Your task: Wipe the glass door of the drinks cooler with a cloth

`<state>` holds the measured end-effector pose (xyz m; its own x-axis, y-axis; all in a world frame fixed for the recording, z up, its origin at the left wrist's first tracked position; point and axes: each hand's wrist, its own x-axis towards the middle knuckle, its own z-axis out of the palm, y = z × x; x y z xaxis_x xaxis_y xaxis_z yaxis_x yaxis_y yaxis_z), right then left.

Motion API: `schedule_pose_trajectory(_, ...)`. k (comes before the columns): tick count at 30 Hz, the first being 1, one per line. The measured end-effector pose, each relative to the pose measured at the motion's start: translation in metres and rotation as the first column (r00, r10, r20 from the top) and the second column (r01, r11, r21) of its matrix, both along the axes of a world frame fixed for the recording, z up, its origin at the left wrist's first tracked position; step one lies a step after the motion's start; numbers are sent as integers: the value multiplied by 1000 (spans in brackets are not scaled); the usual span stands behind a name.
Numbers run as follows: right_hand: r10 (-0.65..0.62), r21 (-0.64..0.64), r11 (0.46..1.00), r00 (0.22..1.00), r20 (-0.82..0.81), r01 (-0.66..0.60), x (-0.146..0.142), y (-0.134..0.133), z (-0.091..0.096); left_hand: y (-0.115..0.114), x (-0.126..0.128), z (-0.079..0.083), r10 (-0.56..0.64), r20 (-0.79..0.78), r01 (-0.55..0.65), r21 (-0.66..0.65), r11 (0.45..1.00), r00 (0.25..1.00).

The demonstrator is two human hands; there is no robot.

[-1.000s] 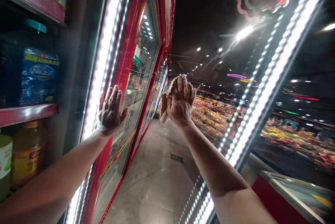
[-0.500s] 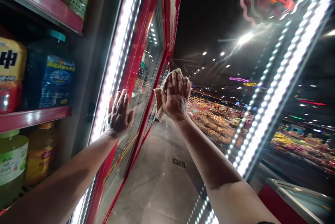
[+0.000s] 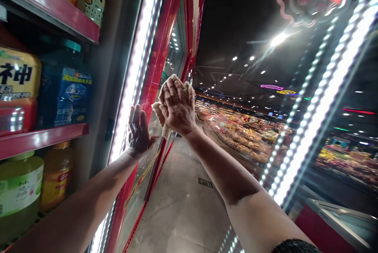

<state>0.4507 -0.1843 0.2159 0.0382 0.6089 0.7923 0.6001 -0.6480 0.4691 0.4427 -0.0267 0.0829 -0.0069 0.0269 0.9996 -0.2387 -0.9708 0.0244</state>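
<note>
My right hand [image 3: 178,105] presses a crumpled beige cloth [image 3: 163,121] flat, apparently against a clear glass pane that shows mostly by its reflections. The cloth sticks out past the fingertips and on the left side of the hand. To the left, my left hand [image 3: 139,133] is raised with fingers stretched and thumb out, holding nothing. It is beside the bright LED strip [image 3: 130,75] and the red cabinet frame [image 3: 159,44]; whether its palm touches them I cannot tell.
Shelves with red edges [image 3: 44,136] at left carry drinks, among them a blue bottle [image 3: 73,91] and a green-labelled bottle [image 3: 20,190]. A grey floor [image 3: 177,205] runs along more glass-doored cabinets. Produce displays [image 3: 236,131] and a red-sided chest [image 3: 321,225] stand at right.
My right hand and the cloth have moved left, closer to my left hand. My left hand has shifted slightly right and turned more edge-on. The view has shifted a little.
</note>
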Motion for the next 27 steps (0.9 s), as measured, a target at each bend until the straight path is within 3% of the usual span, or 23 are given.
schedule_pose_trajectory(2, 24, -159, 987, 1000, 13, -21, -2, 5, -7, 1, 2, -2, 21, 10, -21, -4, 1000, 1000)
schedule_pose_trajectory(4, 63, -347, 937, 997, 40, -46, -3, 5, -11, 2, 3, -5, 27, 36, -28, 11, 1000, 999)
schedule_pose_trajectory(6, 84, -449, 892, 995, 60, -49, -3, 4, -9, 3, 5, -8, 9, 67, -12, 40, 999, 998)
schedule_pose_trajectory(8, 62, -415, 910, 996, 70, -27, -4, 7, -1, 4, 5, -9, 0, 84, -5, 67, 998, 996)
schedule_pose_trajectory(12, 24, -196, 981, 997, 77, -9, -8, 25, 3, 4, 5, -9, 37, 100, -44, 62, 997, 994)
schedule_pose_trajectory(14, 74, -237, 970, 993, 91, -51, -7, 33, -7, 2, 3, -7, 34, 167, -46, 68, 997, 985)
schedule_pose_trajectory(18, 187, -468, 877, 976, 112, -114, 1, 37, -16, -1, -1, -4, -15, 219, -9, 107, 994, 976)
schedule_pose_trajectory(20, 165, -435, 895, 978, 129, -94, 3, 38, -2, -1, -3, -3, -8, 190, -12, 103, 995, 982)
schedule_pose_trajectory(23, 65, -176, 984, 987, 146, -39, 0, 43, 30, 0, -4, -2, 3, 150, -18, 96, 995, 989)
schedule_pose_trajectory(25, 25, -27, 999, 989, 145, -22, -2, 48, 44, 0, -4, -1, 4, 128, -16, 92, 996, 992)
schedule_pose_trajectory(27, 51, -44, 998, 987, 154, -44, -2, 50, 49, -1, -3, 0, 25, 106, -34, 84, 996, 994)
